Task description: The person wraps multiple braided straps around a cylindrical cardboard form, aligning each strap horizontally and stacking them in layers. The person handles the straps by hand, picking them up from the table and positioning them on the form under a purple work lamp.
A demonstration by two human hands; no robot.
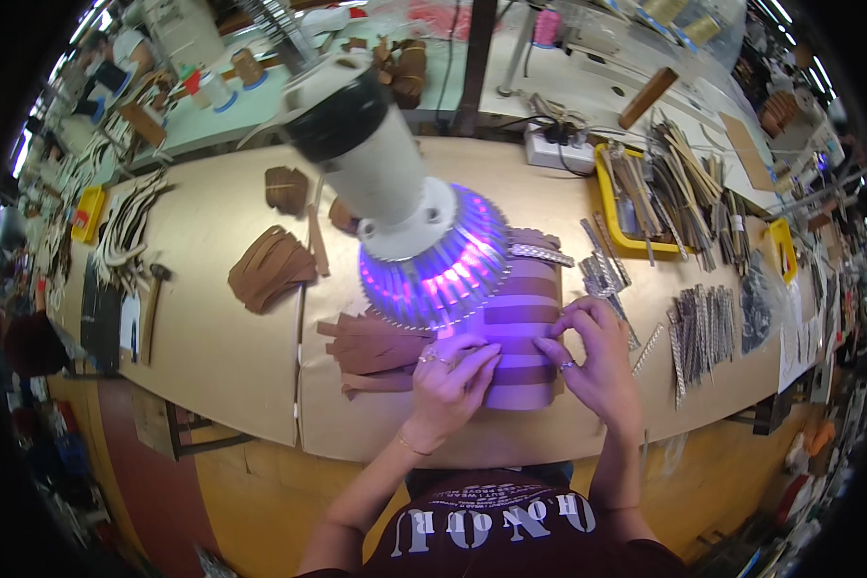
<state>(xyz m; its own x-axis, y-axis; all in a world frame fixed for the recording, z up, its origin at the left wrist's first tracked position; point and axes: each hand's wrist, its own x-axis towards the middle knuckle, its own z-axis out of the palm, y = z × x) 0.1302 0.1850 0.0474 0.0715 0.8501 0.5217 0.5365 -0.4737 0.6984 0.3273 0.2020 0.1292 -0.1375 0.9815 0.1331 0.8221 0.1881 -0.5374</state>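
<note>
Below a bright violet-lit lamp [433, 250] lies a pale flat panel [520, 396] with several brown leather-like strips [522, 315] laid across it, spaced apart. My left hand [450, 380] has thumb and fingers pinched at the left end of one brown strip [522, 348]. At that strip's right end, my right hand [592, 358] is closed, thumb and forefinger curled close together at the panel's edge. A braided silver strip [541, 254] crosses the panel's far end. Part of the panel's left side is hidden by the lamp and my left hand.
Loose brown strips [380, 349] lie left of the panel, with a brown bundle [272, 270] beyond. Braided strips [703, 332] are lined up at the right. A yellow tray [636, 248] holds more strips. A hammer [151, 313] lies far left; a power strip [561, 149] sits behind.
</note>
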